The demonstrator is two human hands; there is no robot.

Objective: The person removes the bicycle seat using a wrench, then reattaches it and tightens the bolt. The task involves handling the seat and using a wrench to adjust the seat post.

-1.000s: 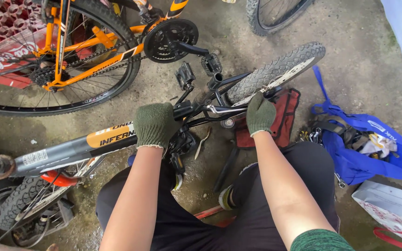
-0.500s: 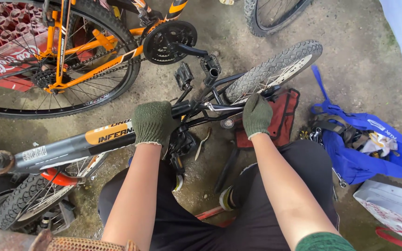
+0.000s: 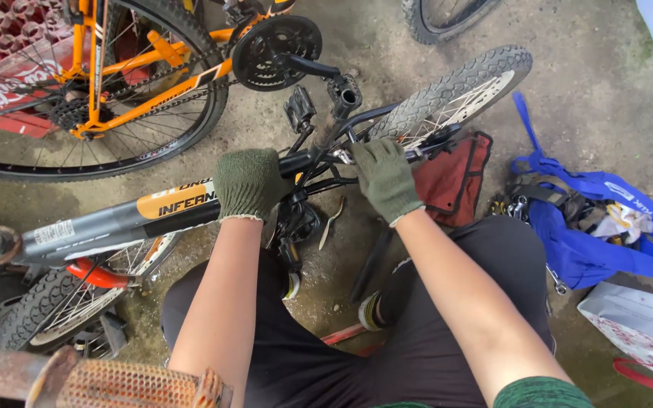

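On the concrete floor [image 3: 606, 83], the green-gloved left hand [image 3: 249, 183] wraps closed around the black-and-orange metal bicycle frame [image 3: 126, 217]; the gloved right hand [image 3: 385, 177] clamps the frame's thin rear tubes beside the knobby rear tyre [image 3: 462, 83].

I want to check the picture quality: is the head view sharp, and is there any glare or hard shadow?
Head view: soft, even daylight, no hard shadows; left hand and right hand on the bike frame look sharp; the rusty pedal at the bottom edge is blurred; slight glare top right.
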